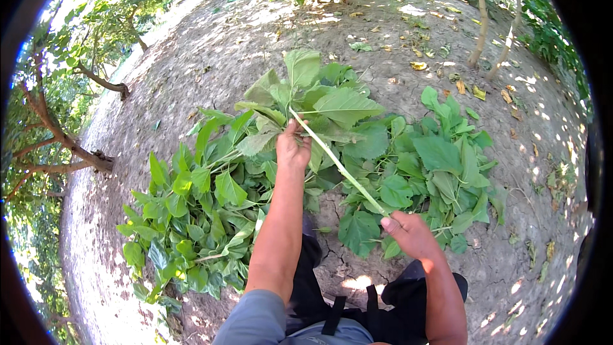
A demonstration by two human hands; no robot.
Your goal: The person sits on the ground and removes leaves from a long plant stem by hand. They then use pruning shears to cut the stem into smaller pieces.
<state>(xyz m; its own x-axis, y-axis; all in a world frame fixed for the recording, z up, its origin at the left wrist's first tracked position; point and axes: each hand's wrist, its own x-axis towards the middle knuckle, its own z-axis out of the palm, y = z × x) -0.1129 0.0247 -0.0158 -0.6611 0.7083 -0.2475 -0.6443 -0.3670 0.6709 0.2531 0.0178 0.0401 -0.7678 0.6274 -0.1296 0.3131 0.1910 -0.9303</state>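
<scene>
My right hand grips the lower end of a long, pale green stem, bare along most of its length. The stem slants up and leftward to a tuft of broad, toothed leaves at its far end. My left hand is at that leafy end, its fingers curled around leaves beside the stem; the leaves partly hide the fingertips. Left of my left arm lies a heap of leafy cut branches. Under and beyond my right hand is a pile of mostly loose green leaves.
Dry, cracked soil surrounds the heaps, with fallen yellow leaves scattered about. A branching tree trunk leans in at left. Two slim trunks rise at upper right. My knees, in dark trousers, are close below the heaps.
</scene>
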